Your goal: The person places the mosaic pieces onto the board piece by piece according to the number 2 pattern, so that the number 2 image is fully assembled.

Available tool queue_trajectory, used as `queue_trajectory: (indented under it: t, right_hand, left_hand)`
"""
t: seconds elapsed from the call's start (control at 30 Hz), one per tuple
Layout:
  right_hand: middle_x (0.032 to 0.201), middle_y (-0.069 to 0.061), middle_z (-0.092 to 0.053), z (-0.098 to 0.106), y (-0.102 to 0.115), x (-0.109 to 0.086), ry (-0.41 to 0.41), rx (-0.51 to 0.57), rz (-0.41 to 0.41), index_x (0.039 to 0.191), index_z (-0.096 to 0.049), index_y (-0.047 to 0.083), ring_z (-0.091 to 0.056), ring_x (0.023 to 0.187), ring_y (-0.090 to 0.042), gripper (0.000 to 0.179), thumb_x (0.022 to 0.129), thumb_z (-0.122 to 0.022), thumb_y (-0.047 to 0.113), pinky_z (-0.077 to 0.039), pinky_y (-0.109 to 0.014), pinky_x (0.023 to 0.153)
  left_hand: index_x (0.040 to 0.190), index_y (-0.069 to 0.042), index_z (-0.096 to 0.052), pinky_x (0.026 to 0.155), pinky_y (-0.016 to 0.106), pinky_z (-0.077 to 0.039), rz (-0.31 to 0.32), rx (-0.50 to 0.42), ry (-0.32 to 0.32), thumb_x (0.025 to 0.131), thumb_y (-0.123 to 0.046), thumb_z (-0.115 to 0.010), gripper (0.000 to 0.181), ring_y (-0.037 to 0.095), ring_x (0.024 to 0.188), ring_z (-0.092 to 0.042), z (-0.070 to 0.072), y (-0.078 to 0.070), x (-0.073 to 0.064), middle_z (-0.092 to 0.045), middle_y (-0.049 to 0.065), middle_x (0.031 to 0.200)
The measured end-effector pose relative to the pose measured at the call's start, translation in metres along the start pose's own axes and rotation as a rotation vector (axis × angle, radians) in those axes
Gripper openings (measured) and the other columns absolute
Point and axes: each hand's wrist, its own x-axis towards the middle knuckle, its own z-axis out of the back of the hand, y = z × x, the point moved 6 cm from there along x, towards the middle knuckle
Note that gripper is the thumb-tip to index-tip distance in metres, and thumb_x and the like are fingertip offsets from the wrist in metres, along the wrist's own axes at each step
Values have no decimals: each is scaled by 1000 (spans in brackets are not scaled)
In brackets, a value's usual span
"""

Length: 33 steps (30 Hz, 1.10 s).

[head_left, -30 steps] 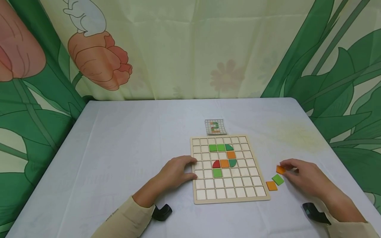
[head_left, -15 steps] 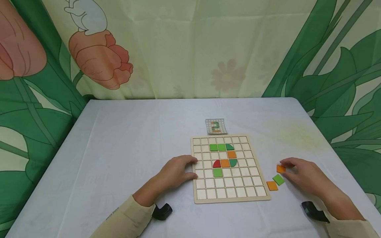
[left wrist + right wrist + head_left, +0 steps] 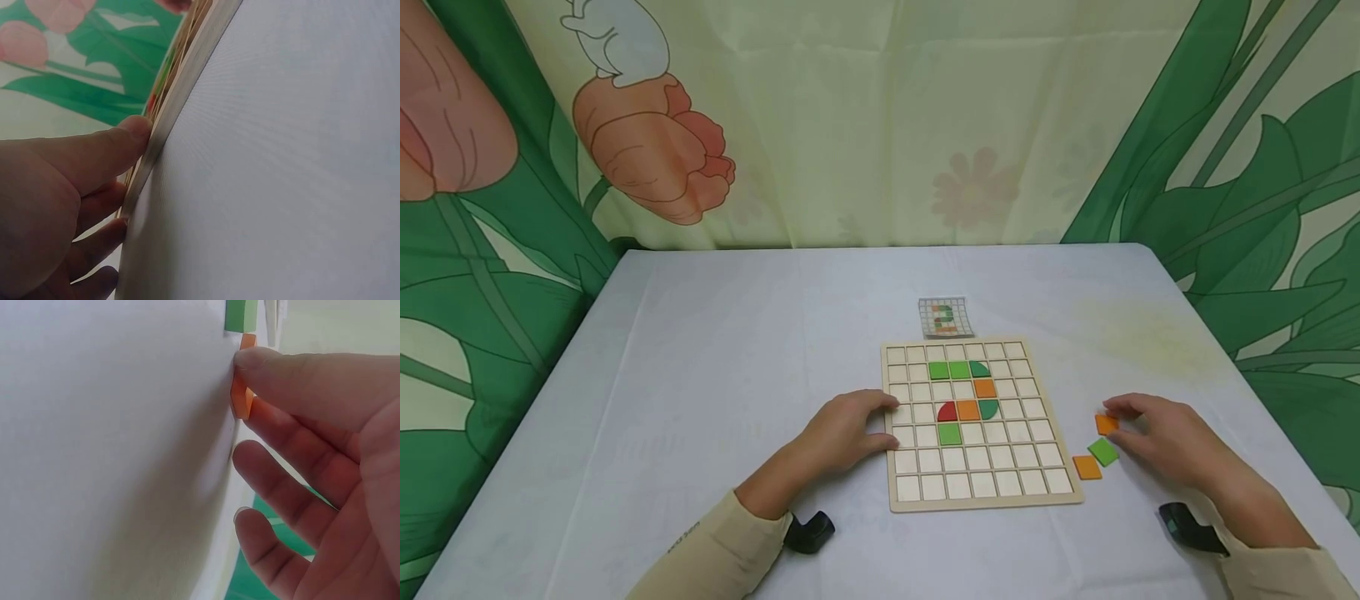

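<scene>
A wooden grid board (image 3: 981, 487) lies flat on the white-covered table. Set in its squares are several tiles: green ones (image 3: 950, 434), orange ones (image 3: 984, 388), a red quarter-round (image 3: 947, 411) and dark green quarter-rounds (image 3: 988, 408). My left hand (image 3: 844, 429) touches the board's left edge with thumb and forefinger spread apart; in the left wrist view its thumb (image 3: 134, 131) presses that edge. Right of the board, my right hand (image 3: 1168, 437) pinches an orange square tile (image 3: 239, 394) between thumb and forefinger, close to the tabletop. Beside it lie a loose green tile (image 3: 1103, 452) and another orange tile (image 3: 1087, 467).
Behind the board lies a small card (image 3: 945, 317) printed with a coloured pattern on a grid. A curtain (image 3: 880, 125) with printed flowers and leaves hangs at the table's far side. Each wrist wears a black device, such as the left one (image 3: 809, 533).
</scene>
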Motion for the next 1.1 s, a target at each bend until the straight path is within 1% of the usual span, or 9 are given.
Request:
queue_trajectory:
  t: [0.33, 0.73, 0.97, 1.1]
  right_hand:
    - [109, -21, -68, 2, 5, 2, 3, -4, 21, 117, -66, -8, -58, 106, -45, 38, 86, -76, 12, -45, -66, 93]
    - [110, -23, -66, -1, 6, 2, 2, -6, 18, 118, -64, -11, -58, 105, -44, 41, 86, -75, 12, -45, -66, 93]
    - [107, -22, -67, 2, 9, 3, -35, -14, 41, 117, -65, -11, -59, 103, -43, 41, 86, -76, 14, -46, -64, 91]
    - [106, -21, -67, 4, 14, 3, -36, -17, 46, 116, -65, -10, -59, 102, -42, 41, 87, -76, 16, -46, -65, 91]
  left_hand:
    - [130, -7, -64, 106, 41, -44, -7, -5, -5, 86, -23, -81, 50, 24, 127, -55, 1, 1, 2, -64, 5, 130]
    - [130, -7, -63, 107, 42, -44, 0, -5, 2, 86, -22, -81, 50, 25, 127, -55, 1, 0, 1, -64, 6, 130]
    - [131, -7, -63, 107, 42, -44, 16, -7, 8, 86, -23, -81, 51, 25, 128, -54, 0, -1, 0, -64, 6, 130]
    - [130, -7, -64, 106, 42, -44, 14, -5, 6, 86, -23, -82, 50, 25, 127, -55, 0, -1, 0, -64, 6, 130]
